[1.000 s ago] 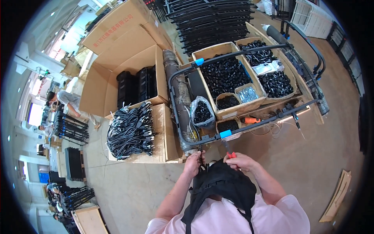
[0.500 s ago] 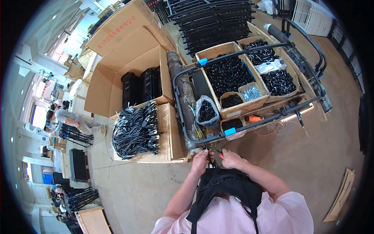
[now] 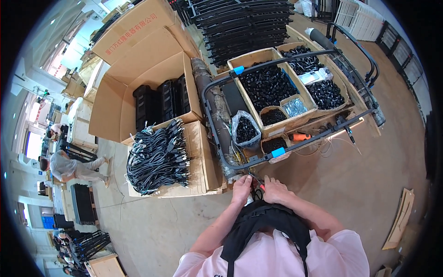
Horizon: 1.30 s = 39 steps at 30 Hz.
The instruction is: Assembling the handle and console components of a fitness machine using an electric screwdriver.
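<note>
Shifted leftward, right hand (image 3: 276, 190) clasps red tool (image 3: 262, 187) slanting forward-left; left hand (image 3: 241, 189) pinches cable (image 3: 253, 183).

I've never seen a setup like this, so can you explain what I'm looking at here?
There's no machine handling things: these are a person's bare hands. All the pictures come from a wide fisheye camera on the person's head, looking down, so straight edges bend. The right hand grips a red-handled tool; the left hand pinches a thin black piece, too small to identify. Just ahead, a black tubular frame spans trays of small black parts. To the left, bundled black cables lie on cardboard, with black casings in an open carton beyond.
</note>
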### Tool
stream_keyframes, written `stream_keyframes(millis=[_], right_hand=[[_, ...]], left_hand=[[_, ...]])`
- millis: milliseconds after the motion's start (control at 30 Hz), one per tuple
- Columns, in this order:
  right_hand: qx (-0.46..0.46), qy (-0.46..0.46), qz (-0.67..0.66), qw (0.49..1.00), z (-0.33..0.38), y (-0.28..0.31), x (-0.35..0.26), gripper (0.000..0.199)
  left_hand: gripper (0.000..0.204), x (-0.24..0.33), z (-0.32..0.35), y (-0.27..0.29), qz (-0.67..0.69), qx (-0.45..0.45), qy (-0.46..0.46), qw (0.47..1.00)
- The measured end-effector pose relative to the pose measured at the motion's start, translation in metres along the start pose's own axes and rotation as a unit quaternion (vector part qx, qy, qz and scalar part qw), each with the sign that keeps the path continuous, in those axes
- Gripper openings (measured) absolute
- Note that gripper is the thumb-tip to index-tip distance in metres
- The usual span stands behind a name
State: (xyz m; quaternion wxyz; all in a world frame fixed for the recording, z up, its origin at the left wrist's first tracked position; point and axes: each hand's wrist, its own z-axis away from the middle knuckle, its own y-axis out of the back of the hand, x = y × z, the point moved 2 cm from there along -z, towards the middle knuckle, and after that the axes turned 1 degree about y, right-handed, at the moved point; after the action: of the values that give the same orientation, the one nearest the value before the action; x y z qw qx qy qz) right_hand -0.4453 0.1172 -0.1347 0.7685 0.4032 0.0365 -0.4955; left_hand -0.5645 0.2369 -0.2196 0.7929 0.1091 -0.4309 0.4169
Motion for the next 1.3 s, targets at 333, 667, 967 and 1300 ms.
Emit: stream_keyframes(millis=[333, 667, 967, 1300], right_hand=[[0.012, -0.012, 0.02, 1.0, 0.035, 0.009, -0.03, 0.112], [0.156, 0.025, 0.043, 0.986, 0.046, -0.009, -0.039, 0.102], [0.224, 0.053, 0.068, 0.971, 0.043, -0.023, -0.028, 0.09], [0.261, 0.049, 0.07, 0.962, 0.041, -0.032, -0.042, 0.093]], left_hand=[[0.03, -0.019, -0.021, 0.022, -0.016, -0.039, -0.061, 0.997], [0.027, -0.013, -0.021, 0.013, 0.084, -0.1, -0.028, 0.991], [0.025, 0.07, -0.005, 0.03, -0.273, -0.13, -0.064, 0.951], [0.036, 0.133, -0.045, 0.01, -0.679, 0.028, -0.374, 0.631]])
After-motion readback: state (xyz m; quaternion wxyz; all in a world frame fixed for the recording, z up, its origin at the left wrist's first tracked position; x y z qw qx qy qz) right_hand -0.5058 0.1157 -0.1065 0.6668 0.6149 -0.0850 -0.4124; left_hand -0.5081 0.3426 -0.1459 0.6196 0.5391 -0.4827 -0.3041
